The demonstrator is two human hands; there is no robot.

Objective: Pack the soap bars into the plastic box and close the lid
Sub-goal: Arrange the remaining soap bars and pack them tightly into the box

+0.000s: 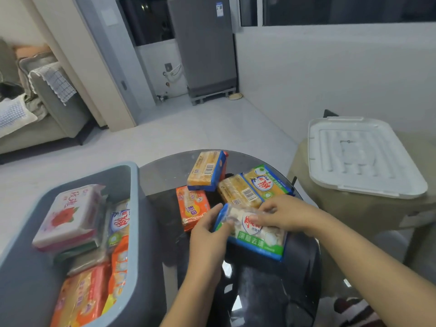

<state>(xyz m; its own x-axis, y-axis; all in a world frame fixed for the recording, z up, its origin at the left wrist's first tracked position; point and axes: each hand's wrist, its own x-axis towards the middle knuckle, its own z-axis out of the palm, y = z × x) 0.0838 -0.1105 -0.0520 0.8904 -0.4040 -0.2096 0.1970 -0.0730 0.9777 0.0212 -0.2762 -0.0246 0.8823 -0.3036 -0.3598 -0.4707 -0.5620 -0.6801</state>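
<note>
Hands, left (pixel 207 228) and right (pixel 280 212), both in grip on one soap pack (pixel 256 234), four packs loose on table (pixel 165 175), lid (pixel 361 156) apart

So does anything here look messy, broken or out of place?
Nothing looks damaged or spilled. The soap packs on the glass table lie jumbled at odd angles, one yellow pack leaning on others. The white lid sits apart on a covered surface at the right, off the grey box, which is still open.
</note>
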